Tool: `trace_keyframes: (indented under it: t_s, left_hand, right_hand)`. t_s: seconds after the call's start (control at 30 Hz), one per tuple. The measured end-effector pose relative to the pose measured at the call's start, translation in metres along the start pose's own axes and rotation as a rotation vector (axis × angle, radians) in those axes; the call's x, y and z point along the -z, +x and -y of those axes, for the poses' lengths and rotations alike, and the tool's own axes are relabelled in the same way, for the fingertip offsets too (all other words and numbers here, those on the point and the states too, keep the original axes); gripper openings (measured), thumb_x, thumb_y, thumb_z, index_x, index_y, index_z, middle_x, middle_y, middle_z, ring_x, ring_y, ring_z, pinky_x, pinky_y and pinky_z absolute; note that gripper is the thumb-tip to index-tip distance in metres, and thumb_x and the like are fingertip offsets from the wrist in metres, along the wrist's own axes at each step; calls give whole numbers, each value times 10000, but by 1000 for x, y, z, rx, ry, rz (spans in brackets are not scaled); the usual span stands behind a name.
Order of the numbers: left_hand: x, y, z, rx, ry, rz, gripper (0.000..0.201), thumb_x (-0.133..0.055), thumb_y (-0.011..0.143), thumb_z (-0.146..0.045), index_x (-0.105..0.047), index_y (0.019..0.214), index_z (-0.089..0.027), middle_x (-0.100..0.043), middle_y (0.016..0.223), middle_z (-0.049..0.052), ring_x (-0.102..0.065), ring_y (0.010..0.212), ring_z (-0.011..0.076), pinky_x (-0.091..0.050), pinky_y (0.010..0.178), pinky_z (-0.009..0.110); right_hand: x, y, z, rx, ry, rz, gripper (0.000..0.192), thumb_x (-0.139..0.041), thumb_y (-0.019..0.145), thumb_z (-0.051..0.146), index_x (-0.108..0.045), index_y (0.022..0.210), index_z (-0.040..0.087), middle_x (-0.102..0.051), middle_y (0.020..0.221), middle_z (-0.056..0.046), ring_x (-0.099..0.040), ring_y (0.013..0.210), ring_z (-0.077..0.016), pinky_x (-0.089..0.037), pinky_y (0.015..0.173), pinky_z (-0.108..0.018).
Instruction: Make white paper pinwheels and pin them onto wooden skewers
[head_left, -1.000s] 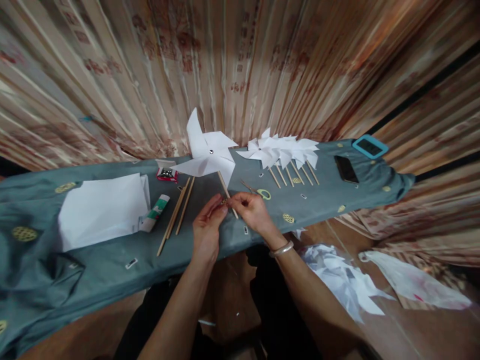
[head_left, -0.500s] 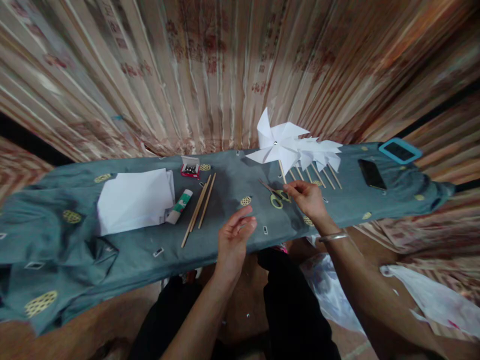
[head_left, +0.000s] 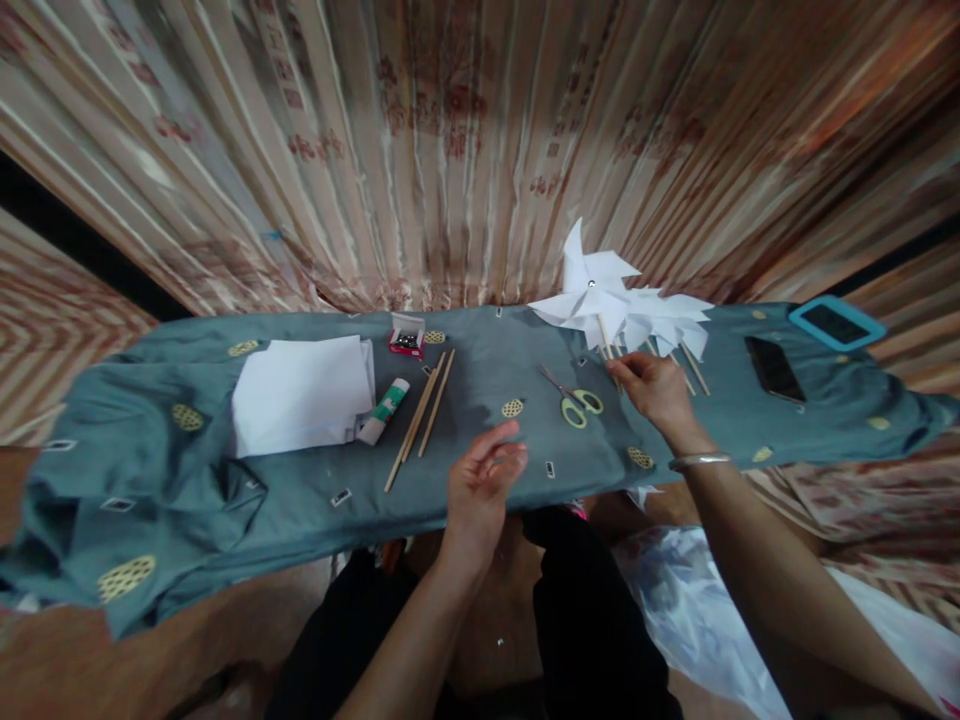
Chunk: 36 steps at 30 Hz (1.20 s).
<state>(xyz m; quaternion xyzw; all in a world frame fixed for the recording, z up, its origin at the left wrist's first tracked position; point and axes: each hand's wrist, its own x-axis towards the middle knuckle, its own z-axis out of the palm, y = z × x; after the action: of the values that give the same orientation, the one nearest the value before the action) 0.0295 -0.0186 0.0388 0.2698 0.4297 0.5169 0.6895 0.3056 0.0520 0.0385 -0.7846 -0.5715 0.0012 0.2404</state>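
Left of the scissors (head_left: 567, 390), a tube (head_left: 385, 410) bears a green-and-white label (head_left: 388, 403) too blurred to read. Right of the scissors, the right hand (head_left: 660, 392) has its fingers (head_left: 632, 368) clamped on the slim wooden stick (head_left: 604, 335) of a white paper pinwheel (head_left: 589, 302), whose pointed, folded blades spread beyond them. Left of and nearer than the scissors, the left hand's (head_left: 484, 480) fingers curl loosely, apart.

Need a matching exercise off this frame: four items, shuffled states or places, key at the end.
1. Right hand
2. Left hand
3. Scissors
4. Green-and-white tube

A. Yellow-green handles
B. Between the white paper and the loose wooden rods
C. Gripping a pinwheel by its stick
D. Fingers partly curled, nothing visibly held

Pairs: 1-C, 2-D, 3-A, 4-B
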Motion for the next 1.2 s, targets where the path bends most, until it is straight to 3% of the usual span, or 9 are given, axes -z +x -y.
trace_keyframes:
  t_s: [0.17,0.43,0.9,1.2]
  left_hand:
    - [2,1,0,9,-2,-12,309,-822,618,-247,-779,921,-203,-754,856,37,-676,807,156,-532,815,295]
    - [4,2,-1,13,-7,-13,298,-823,620,-243,-779,914,-219,-749,839,23,-674,798,144,-527,800,275]
    - [4,3,3,23,-23,-12,294,-818,617,-252,-779,906,-216,-735,794,15,-661,765,141,-520,798,286]
    - [3,2,1,34,-25,-14,294,-824,617,-239,-775,904,-201,-733,781,16,-658,746,139,-513,791,285]
  right_hand:
    - [-17,-1,-3,-35,-195,131,321,-553,873,387,-761,921,148,-751,757,-109,-669,706,-228,-405,608,-295]
    - [-34,3,-13,-27,-282,191,313,-558,875,388,-768,916,160,-772,838,-130,-694,764,-247,-420,621,-299]
    - [-39,9,-14,-24,-371,243,336,-524,908,405,-755,938,163,-761,829,-130,-696,766,-253,-438,642,-310]
    - [-38,4,-7,15,-447,210,380,-505,929,417,-735,903,116,-735,850,-215,-683,772,-303,-451,668,-366]
